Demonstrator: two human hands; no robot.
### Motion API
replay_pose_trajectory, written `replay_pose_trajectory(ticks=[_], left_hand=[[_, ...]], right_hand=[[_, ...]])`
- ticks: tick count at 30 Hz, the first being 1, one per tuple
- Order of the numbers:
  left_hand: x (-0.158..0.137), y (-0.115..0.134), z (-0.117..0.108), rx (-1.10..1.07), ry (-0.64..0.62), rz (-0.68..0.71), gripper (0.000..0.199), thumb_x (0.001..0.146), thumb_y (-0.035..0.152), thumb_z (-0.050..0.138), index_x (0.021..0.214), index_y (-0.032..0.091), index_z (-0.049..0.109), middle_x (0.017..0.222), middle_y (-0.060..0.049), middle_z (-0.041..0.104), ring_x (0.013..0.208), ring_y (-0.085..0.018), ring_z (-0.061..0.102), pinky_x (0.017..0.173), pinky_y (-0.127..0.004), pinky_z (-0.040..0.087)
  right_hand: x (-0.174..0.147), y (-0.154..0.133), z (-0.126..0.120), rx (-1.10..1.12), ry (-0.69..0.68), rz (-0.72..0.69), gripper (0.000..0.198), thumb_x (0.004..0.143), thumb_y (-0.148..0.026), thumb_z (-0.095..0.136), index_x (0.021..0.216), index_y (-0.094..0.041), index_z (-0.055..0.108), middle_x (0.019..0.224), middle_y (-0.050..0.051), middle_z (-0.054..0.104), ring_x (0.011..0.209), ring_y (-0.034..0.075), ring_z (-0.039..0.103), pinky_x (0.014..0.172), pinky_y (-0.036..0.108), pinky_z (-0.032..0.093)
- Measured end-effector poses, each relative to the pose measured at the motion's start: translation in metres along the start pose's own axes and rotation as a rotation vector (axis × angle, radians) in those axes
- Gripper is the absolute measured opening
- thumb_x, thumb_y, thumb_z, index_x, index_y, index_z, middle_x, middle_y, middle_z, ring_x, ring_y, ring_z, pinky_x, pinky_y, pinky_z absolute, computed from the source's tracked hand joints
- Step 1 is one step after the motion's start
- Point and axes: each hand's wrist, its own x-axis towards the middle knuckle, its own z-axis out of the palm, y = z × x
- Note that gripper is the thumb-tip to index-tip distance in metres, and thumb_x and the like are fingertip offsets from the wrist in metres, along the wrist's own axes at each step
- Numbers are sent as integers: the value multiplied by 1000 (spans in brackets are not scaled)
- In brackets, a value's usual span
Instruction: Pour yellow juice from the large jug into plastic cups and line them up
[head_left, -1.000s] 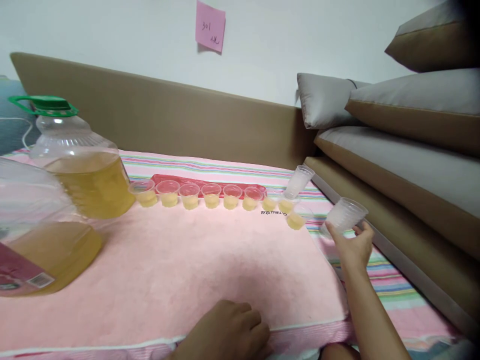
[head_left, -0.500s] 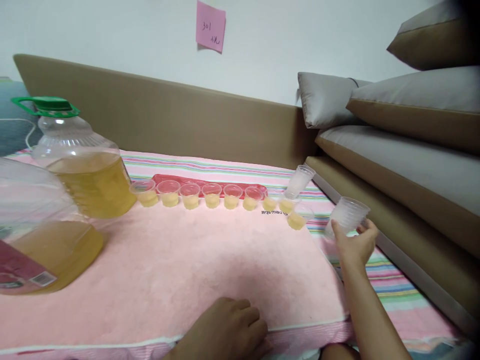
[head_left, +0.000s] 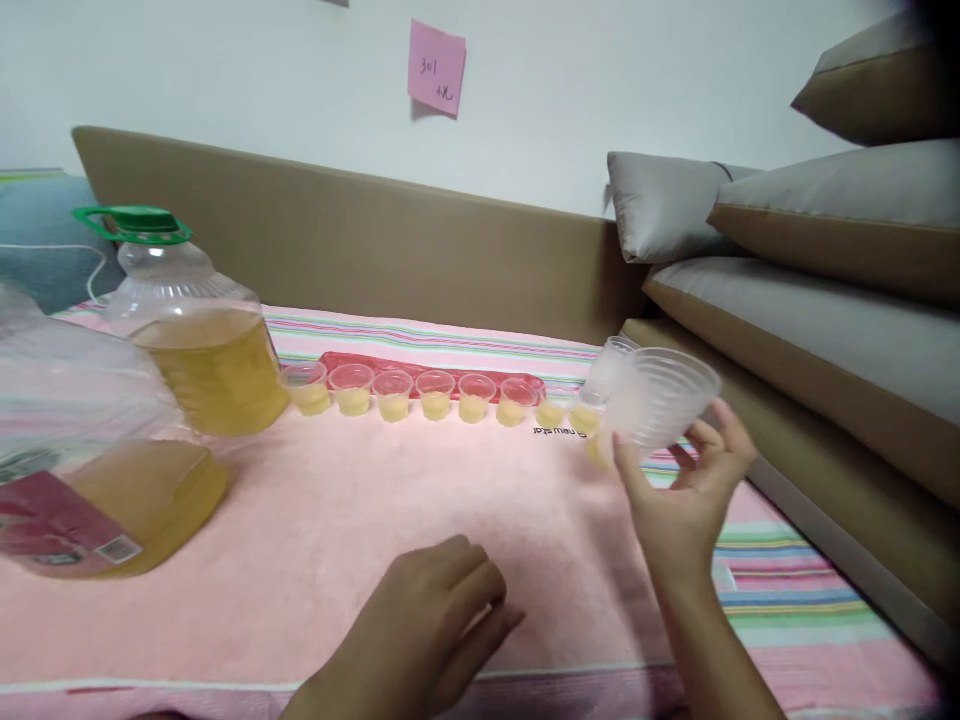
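A stack of clear plastic cups [head_left: 660, 400] is gripped in my right hand [head_left: 686, 490], fingers and thumb around its sides. It is tilted and raised above the cloth. My left hand [head_left: 450, 620] hovers over the near part of the pink towel [head_left: 337, 530]; its fingers are loosely bent and apart, with nothing in them. A row of small plastic cups [head_left: 436, 397] with pale yellow liquid stretches across the towel. The held stack partly hides the rightmost filled cup [head_left: 598, 450] and another cup stack [head_left: 606, 370] behind it.
Two big plastic jugs of yellow liquid stand at the left, one with a green cap and handle [head_left: 142, 225], the nearer jug [head_left: 97, 500] cut off by the view's edge. A red flat package [head_left: 360, 362] lies behind the cups. Grey-brown cushions [head_left: 825, 300] are piled at the right.
My right hand has lifted the cup stack and brought it left, toward the row's right end. My left hand has risen and moved slightly forward. The view has shifted a little left.
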Motion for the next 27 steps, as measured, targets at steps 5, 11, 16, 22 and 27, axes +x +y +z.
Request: replay_pose_trajectory(ticks=[5, 11, 16, 22, 27], left_hand=[[-4, -13, -22, -130, 342, -230, 12, 103, 32, 56, 113, 29, 52, 103, -3, 62, 89, -18, 60, 73, -33, 53], [-9, -22, -29, -311, 548, -403, 47, 95, 43, 70, 133, 37, 42, 143, -5, 48, 131, -24, 51, 104, -45, 55], [-9, -23, -30, -410, 557, -433, 60, 89, 44, 78, 135, 37, 39, 150, -5, 46, 135, -25, 51, 112, -51, 50], [-10, -23, -31, -391, 526, -457, 62, 87, 39, 81, 133, 36, 40, 146, -5, 49, 140, -26, 49, 117, -53, 45], [-9, -24, -32, -360, 513, -481, 62, 86, 37, 81, 133, 36, 40, 141, -3, 51, 137, -25, 50, 117, -53, 43]], right_hand=[[-36, -26, 27, 139, -183, -81, 69, 96, -42, 73, 154, -28, 39, 144, 11, 45, 124, 37, 50, 105, 59, 45], [-65, -50, 37, 209, -364, -214, 62, 101, -29, 67, 157, -32, 39, 138, 11, 47, 123, 38, 49, 100, 61, 47], [-79, -63, 39, 302, -497, -282, 64, 103, -18, 62, 157, -37, 36, 140, 11, 45, 123, 38, 49, 97, 62, 47], [-85, -65, 42, 336, -551, -315, 66, 103, -11, 60, 158, -37, 37, 140, 12, 44, 121, 38, 49, 96, 61, 45], [-84, -62, 42, 321, -555, -323, 65, 103, -11, 59, 158, -36, 36, 140, 13, 44, 121, 38, 49, 95, 61, 45]])
